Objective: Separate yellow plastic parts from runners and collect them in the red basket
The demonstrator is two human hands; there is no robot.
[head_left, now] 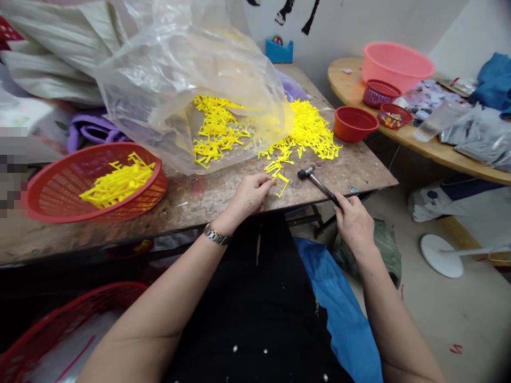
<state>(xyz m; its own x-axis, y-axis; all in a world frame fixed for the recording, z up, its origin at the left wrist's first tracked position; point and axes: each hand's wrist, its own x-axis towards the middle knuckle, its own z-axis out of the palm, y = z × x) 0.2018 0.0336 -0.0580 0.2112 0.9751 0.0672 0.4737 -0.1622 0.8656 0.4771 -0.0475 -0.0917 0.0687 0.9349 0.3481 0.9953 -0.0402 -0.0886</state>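
Yellow plastic piece (284,186) at the near edge of the table (215,194): this is what you have in front of you, just past your left fingertips and apart from the main heap. Your left hand (251,194) has thumb and forefinger drawn together at its end, seemingly pinching it, though the contact is too small to confirm. Your right hand (355,223) is wrapped around the grip of a small black-headed hammer (321,186), its head low over the table, near the piece but not touching it; whether it rests on the surface, you can't tell from here.

Judging by this, you are at the step of steadying one piece for a tap. A tap would call for a flat, controlled swing, with the left fingertips kept well out from under the head.

More yellow pieces (313,127) lie heaped behind, partly under the clear plastic bag (187,69); others sit in the red basket (51,191) to your left.
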